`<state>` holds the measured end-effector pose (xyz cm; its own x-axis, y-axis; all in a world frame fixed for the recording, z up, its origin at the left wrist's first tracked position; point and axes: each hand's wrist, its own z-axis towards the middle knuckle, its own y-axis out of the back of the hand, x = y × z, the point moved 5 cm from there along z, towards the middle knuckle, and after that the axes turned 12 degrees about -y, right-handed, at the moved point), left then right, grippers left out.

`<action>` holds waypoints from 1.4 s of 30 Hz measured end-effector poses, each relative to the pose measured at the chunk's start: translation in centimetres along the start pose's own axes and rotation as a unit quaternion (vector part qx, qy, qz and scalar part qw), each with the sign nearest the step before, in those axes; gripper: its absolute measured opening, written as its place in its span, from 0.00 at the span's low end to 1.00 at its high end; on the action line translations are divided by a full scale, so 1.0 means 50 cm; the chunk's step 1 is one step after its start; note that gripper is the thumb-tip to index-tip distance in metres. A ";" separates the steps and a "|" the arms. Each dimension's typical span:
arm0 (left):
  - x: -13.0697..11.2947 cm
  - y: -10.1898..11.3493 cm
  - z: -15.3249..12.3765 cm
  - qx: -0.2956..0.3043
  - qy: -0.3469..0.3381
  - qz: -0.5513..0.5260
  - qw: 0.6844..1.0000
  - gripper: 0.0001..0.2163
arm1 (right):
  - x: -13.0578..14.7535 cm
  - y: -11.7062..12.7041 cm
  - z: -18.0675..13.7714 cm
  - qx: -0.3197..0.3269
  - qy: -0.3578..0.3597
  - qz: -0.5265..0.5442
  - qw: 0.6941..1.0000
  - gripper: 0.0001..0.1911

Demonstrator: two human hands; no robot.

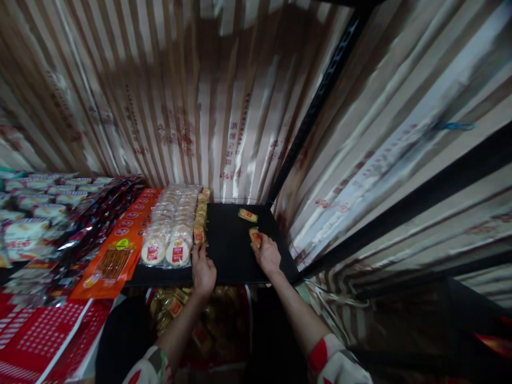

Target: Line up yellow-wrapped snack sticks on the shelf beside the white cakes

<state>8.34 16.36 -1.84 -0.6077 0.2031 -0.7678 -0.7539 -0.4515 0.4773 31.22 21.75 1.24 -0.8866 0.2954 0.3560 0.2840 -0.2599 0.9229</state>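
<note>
head view, left to right: white bags (24,229) fill the far left, then dark packs (86,224), orange packs (120,250) and round cakes (172,234) in clear wrap, all lying on a black shelf (232,261).

just beside the cakes runs a row (201,210) of small yellow packets, standing on edge one behind the other. the left hand (203,272) reaches to the row's near end, fingers close together with the tips on the front packet; i cannot tell whether it grips or only touches.

across a bare strip of shelf, the right hand (267,255) pinches one packet (255,236) at its fingertips, low over the shelf. a loose packet (248,215) lies flat just behind it, apart from the hand. a striped sheet (392,144) hangs behind and to the right.

the packet looks light and small, its glossy film likely slippery and crinkly, and the contents may crumble if squeezed. it is best taken across its two long sides with a gentle thumb-and-finger pinch, not by the sealed ends, which would fold.
</note>
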 end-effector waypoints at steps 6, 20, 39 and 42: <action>-0.051 0.007 -0.022 0.071 -0.006 0.041 0.997 0.21 | 0.023 -0.014 -0.054 0.098 0.112 0.077 0.986 0.21; -0.084 0.021 -0.047 0.179 0.045 0.041 0.982 0.13 | 0.098 0.015 -0.154 0.130 0.258 0.254 0.923 0.27; -0.054 0.082 -0.035 -0.016 0.083 0.057 0.995 0.16 | 0.222 -0.062 -0.145 0.202 0.053 0.339 0.917 0.12; -0.057 0.087 -0.031 -0.008 0.052 0.055 0.997 0.17 | 0.252 -0.066 -0.137 0.191 0.081 0.307 0.929 0.11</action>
<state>7.19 12.48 1.75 -0.6561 0.0606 -0.7522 -0.6797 -0.4805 0.5542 16.62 20.00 1.68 -0.5492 0.0485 0.8343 0.8356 0.0208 0.5489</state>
